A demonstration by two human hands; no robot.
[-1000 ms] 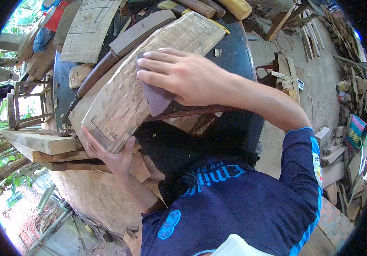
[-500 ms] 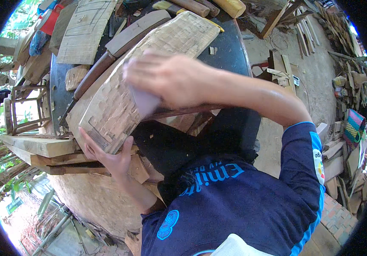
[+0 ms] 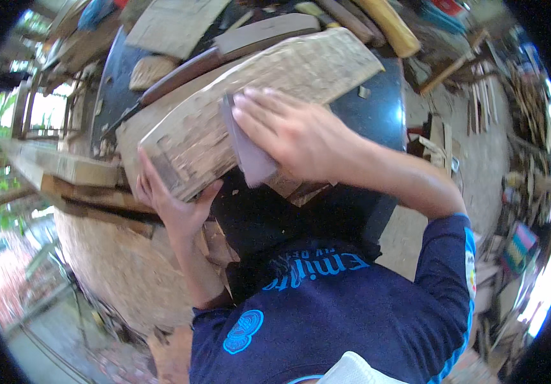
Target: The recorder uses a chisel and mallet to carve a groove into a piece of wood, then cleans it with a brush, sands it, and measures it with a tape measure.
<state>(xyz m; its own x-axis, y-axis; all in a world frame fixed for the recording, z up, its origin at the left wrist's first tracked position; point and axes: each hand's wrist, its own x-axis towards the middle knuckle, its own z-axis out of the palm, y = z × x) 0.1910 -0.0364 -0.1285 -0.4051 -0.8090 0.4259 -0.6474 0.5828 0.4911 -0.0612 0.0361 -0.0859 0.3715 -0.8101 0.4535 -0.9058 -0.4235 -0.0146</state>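
Observation:
A long wooden board (image 3: 192, 134) with a rough, chiselled surface lies slantwise across the dark worktable. My left hand (image 3: 182, 208) grips its near left end, thumb on the near edge and fingers round the far side. Pressed on the board's face near the middle is my right hand (image 3: 301, 137), fingers together over a folded sheet of greyish-purple sandpaper (image 3: 254, 160). Part of the sheet hangs past the board's near edge. Beneath the board, a flat piece of wood (image 3: 133, 137) shows along its left side.
Behind the board rests a broad-bladed tool (image 3: 266, 35) with a dark handle. A small wood block (image 3: 152, 72), a marked plank (image 3: 176, 25) and a yellow wooden piece (image 3: 390, 29) lie on the table (image 3: 378, 105). Stacked timber (image 3: 73, 163) stands at the left.
My right hand with the sandpaper has slid rightward along the board. The whole view has shifted, so the table and board appear further right. My left hand keeps its grip.

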